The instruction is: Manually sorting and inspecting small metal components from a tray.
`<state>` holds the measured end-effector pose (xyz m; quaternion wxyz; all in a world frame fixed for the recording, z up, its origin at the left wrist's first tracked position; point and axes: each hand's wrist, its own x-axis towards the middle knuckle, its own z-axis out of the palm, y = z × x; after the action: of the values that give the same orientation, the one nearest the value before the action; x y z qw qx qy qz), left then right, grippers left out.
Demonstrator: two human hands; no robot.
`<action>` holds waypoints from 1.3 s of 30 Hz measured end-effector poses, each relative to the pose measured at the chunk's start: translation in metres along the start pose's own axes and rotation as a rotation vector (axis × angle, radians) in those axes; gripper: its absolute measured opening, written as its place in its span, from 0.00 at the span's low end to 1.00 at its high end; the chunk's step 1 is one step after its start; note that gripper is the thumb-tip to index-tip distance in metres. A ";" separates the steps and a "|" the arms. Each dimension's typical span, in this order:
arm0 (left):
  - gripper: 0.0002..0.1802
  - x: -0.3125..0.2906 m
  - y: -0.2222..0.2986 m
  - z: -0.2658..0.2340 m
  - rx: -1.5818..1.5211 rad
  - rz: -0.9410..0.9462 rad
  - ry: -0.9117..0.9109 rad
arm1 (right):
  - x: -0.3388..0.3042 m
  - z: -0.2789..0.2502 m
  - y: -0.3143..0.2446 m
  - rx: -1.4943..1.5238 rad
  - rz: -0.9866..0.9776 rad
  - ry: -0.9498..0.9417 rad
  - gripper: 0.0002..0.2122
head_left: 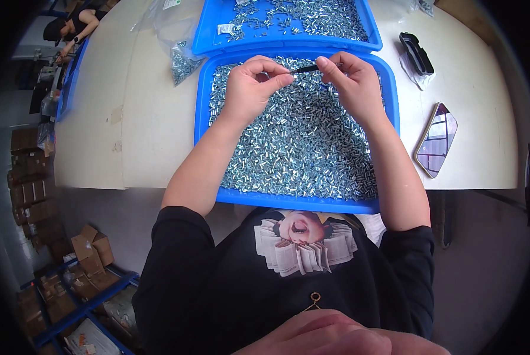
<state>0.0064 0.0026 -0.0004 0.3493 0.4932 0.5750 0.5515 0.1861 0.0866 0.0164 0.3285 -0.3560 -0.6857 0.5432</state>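
Over the far part of a blue tray (204,127), my two hands meet at a thin black pen-like tool (305,69). My right hand (356,83) pinches the tool's right end between thumb and fingers. At its left end, my left hand (254,87) is closed, thumb against fingertips; whatever lies in that pinch is too small and covered to make out. Below both hands, a thick layer of small shiny metal cylinders (300,148) fills the tray.
Behind stands a second blue tray (288,44) with scattered metal pieces. A clear bag (185,62) of metal parts lies left of it. Rightward on the table (478,118) are a black case (416,53) and a phone (436,141). Another person (78,26) works far left.
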 end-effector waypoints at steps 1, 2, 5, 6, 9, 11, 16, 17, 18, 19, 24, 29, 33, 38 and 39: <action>0.05 0.000 0.000 0.000 0.073 0.047 0.018 | 0.001 0.000 0.002 -0.008 0.015 0.000 0.13; 0.05 0.000 0.000 0.001 0.074 0.049 0.018 | 0.002 0.000 0.003 -0.015 0.030 -0.001 0.13; 0.05 0.000 -0.002 0.003 0.218 0.205 0.063 | 0.002 0.002 0.009 0.019 -0.026 0.010 0.13; 0.05 0.000 -0.003 0.002 0.194 0.146 0.052 | 0.002 0.003 0.014 0.019 -0.027 0.012 0.13; 0.05 0.000 -0.003 0.002 0.160 0.078 0.019 | 0.005 0.003 0.022 0.085 -0.145 0.039 0.13; 0.05 -0.001 -0.002 0.003 0.154 0.069 -0.001 | 0.003 0.003 0.017 0.054 -0.102 0.009 0.13; 0.04 -0.002 -0.003 0.006 0.230 0.188 0.037 | 0.002 -0.002 0.006 -0.017 0.100 -0.023 0.15; 0.04 -0.003 -0.003 0.007 0.177 0.150 0.056 | 0.003 -0.002 0.007 -0.009 0.093 -0.015 0.15; 0.03 -0.003 -0.004 0.006 0.156 0.115 0.050 | 0.002 -0.001 0.007 0.043 0.056 -0.007 0.15; 0.03 -0.002 -0.006 0.005 0.164 0.122 0.042 | 0.002 0.000 0.006 0.094 0.020 0.003 0.14; 0.10 0.001 0.008 0.008 0.287 0.227 0.104 | 0.006 0.000 0.009 0.229 -0.050 0.095 0.12; 0.09 -0.027 0.088 0.007 0.305 0.788 0.075 | 0.009 0.000 0.013 0.184 -0.102 0.116 0.12; 0.15 -0.051 0.154 0.025 0.068 1.337 0.253 | 0.004 -0.010 0.017 0.127 -0.131 0.157 0.12; 0.12 -0.091 0.176 0.024 -0.850 1.242 -0.128 | 0.006 -0.004 0.011 0.052 -0.056 0.130 0.12; 0.12 -0.086 0.176 0.029 -1.068 1.253 -0.268 | 0.008 0.000 0.013 0.068 -0.083 0.140 0.12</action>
<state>0.0893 -0.0874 0.1556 0.2301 0.5514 -0.1914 0.7787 0.1838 0.0958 0.0041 0.4099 -0.3531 -0.6564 0.5258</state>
